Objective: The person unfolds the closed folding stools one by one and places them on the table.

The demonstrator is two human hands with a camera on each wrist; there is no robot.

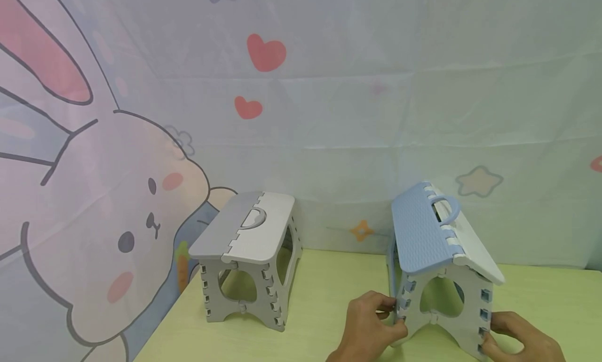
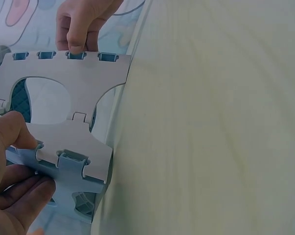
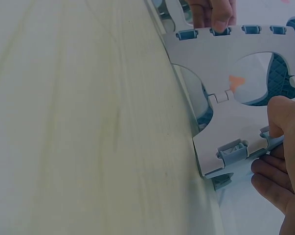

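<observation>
A blue and white folding step stool (image 1: 420, 231) stands on the table at the right, its two top halves raised along the middle hinge like a roof. A blue carry handle (image 1: 449, 209) sticks up at that ridge. My left hand (image 1: 369, 325) pinches the left edge of its near end panel (image 2: 96, 142), thumb on the face and fingers curled behind. On the opposite edge, my right hand (image 1: 527, 338) grips the hinged side between thumb and fingers. The right wrist view shows that thumb on the white panel (image 3: 211, 54) and the fingers beneath.
A grey and white folding stool (image 1: 277, 221) stands at the left with its top flat. Pale yellow-green wood covers the table (image 1: 329, 283). Behind it hangs a cloth backdrop (image 1: 338, 116) printed with a rabbit, hearts and stars.
</observation>
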